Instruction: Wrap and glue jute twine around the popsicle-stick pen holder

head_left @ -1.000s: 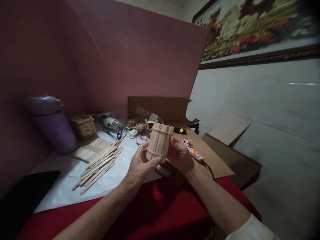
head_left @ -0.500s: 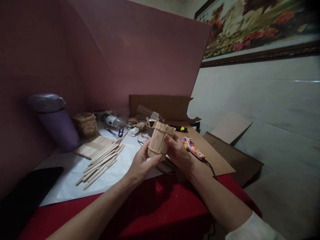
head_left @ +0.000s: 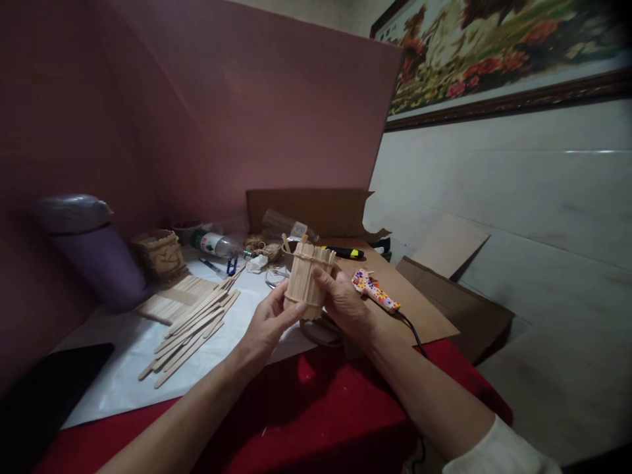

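Between my two hands, above the table's front, is a small round holder made of upright wooden craft sticks [head_left: 307, 283], with twine bands near its top and bottom. My left hand [head_left: 271, 315] grips its lower left side, the thumb along the bottom edge. On the right, my right hand [head_left: 343, 299] wraps it, with the thumb near the upper band. A flower-patterned glue gun [head_left: 376, 291] lies on cardboard right of my right hand. Loose craft sticks [head_left: 195, 334] are fanned out to the left, next to a bundled pack of sticks [head_left: 170, 299].
Behind the holder are a clear plastic bottle [head_left: 217, 243], twine [head_left: 264, 247], a box cutter [head_left: 348, 253] and a cardboard sheet [head_left: 409, 296]. A carved-looking pot [head_left: 158, 255] and a purple tumbler [head_left: 96, 260] stand at the left. A red cloth [head_left: 306, 421] covers the near edge.
The holder is turned to a more upright angle in my hands, both of which still grip it. The whole view has shifted slightly, so things appear further left.
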Demonstrator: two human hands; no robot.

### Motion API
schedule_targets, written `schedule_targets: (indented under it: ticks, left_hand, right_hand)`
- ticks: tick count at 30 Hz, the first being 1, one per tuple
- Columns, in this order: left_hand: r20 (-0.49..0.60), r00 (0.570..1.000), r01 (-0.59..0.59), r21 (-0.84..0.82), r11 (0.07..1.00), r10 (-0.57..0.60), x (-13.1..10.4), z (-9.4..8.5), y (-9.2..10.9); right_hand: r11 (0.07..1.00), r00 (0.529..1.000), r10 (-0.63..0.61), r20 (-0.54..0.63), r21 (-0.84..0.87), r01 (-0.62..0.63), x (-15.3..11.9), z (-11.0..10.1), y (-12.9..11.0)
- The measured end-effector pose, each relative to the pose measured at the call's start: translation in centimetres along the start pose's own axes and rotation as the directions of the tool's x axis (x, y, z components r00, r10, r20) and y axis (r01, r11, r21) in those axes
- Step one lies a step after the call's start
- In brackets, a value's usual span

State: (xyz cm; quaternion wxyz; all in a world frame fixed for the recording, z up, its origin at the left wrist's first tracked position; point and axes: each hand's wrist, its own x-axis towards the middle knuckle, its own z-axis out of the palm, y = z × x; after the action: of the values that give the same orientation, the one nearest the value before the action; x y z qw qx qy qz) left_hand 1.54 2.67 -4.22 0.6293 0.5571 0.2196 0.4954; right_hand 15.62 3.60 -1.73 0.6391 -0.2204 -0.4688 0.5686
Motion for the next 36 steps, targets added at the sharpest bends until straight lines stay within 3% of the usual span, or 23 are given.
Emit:
schedule_targets:
  ticks: [7,13,23,36]
  left_hand:
    - [-0.006,0.998,0.064,0.003,0.998,-0.064,-0.3,0.1,-0.1]
    - [0.037,0.998,0.043,-0.046,0.998,-0.041,-0.1,-0.1,-0.3]
    - [-0.095,0.995,0.012,0.117,0.993,0.0,-0.1,0.4,-0.4]
    - [-0.109,0.994,-0.006,0.165,0.986,0.024,-0.5,1.0,0.0]
  right_hand:
    - [0.996,0.996,0.072,-0.059,-0.049,-0.075,-0.2,-0.1,0.0]
    - [0.997,0.995,0.076,-0.061,-0.03,-0.078,-0.1,-0.2,0.0]
    - [0.995,0.994,0.028,-0.109,-0.094,-0.038,-0.3,-0.2,1.0]
    - [0.992,0.983,0.052,-0.178,-0.103,-0.071,-0.8,0.7,0.9]
